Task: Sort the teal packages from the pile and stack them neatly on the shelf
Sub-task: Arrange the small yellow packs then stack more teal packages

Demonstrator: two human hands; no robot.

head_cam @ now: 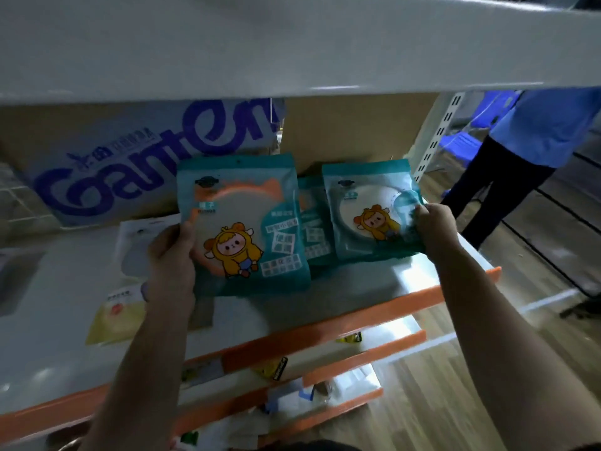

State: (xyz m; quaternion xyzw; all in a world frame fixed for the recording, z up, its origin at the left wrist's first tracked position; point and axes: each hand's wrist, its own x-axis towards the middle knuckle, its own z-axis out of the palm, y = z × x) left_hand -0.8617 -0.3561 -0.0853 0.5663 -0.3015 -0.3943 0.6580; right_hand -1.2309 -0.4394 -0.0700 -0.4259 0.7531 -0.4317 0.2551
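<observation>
Teal packages [253,203] stand upright. Left hand [172,252] grips one; right hand [435,226] pinches another at three o'clock (third between).

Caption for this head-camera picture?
Left hand grips one teal cartoon-printed plastic package, right hand another teal package, at a white shelf.

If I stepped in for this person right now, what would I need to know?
Left hand grips the orange-ring teal package by its left edge.
Right hand grips the white-ring teal package by its right edge.
Both are over the shelf, not yet released.
A third teal package sits between them, further back.
Left to do: stack all three neatly; the yellow package and white package at the left likely stay.
</observation>
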